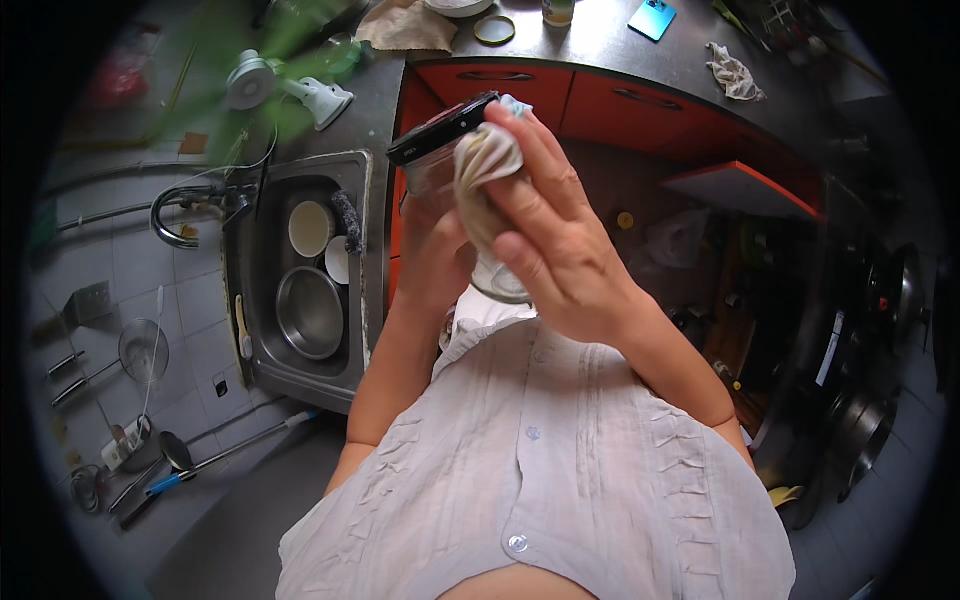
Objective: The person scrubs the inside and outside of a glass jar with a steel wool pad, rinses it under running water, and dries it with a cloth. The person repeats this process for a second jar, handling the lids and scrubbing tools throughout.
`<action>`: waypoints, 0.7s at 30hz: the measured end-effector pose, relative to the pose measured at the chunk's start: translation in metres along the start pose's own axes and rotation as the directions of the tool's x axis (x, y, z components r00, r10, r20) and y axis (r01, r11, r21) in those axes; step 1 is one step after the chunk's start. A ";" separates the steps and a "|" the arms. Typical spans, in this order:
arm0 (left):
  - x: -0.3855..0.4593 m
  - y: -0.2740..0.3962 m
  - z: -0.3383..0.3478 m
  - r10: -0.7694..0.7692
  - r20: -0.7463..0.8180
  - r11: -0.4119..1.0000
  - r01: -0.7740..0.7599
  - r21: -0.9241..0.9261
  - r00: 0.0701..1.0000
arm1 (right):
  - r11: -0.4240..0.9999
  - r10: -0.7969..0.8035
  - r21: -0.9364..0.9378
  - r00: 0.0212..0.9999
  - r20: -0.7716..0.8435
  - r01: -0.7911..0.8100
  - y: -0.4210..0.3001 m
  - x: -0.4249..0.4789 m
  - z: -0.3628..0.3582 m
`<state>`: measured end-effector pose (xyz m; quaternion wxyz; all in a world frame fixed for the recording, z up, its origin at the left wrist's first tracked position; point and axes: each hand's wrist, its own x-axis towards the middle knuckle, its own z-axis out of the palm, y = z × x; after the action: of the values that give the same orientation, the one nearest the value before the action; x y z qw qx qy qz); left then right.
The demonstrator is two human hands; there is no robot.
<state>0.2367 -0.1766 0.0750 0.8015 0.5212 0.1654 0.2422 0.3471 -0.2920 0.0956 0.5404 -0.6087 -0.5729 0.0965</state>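
Note:
A clear glass jar with a black lid is held tilted in front of my chest. My left hand, partly blurred, grips the jar from the left side below the lid. My right hand presses a crumpled, pale cloth against the jar's right side. The cloth and the fingers hide much of the glass. What the jar holds, if anything, cannot be told.
On the left, a steel sink holds a metal bowl and pale bowls under a faucet. A small fan stands behind. The back counter bears a round lid, a phone and a rag. A red-edged cabinet door juts out.

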 end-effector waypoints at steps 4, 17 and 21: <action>-0.006 0.001 0.008 -0.109 -0.009 0.968 0.104 -0.228 0.994 | 0.903 0.186 0.399 0.982 -0.023 -0.161 0.005 -0.003 -0.004; 0.000 -0.007 -0.003 0.083 -0.049 0.973 -0.070 0.219 0.995 | 0.724 0.443 0.625 0.891 -0.098 -0.291 0.021 -0.012 -0.009; -0.004 0.005 0.041 0.174 -0.130 0.962 -0.140 0.235 0.976 | 0.951 0.261 0.252 0.904 -0.337 -0.181 0.015 -0.017 0.001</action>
<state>0.2537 -0.2078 0.0962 0.7008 0.6004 0.2094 0.3233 0.3498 -0.3019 0.0750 0.6858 -0.6152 -0.3750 0.1034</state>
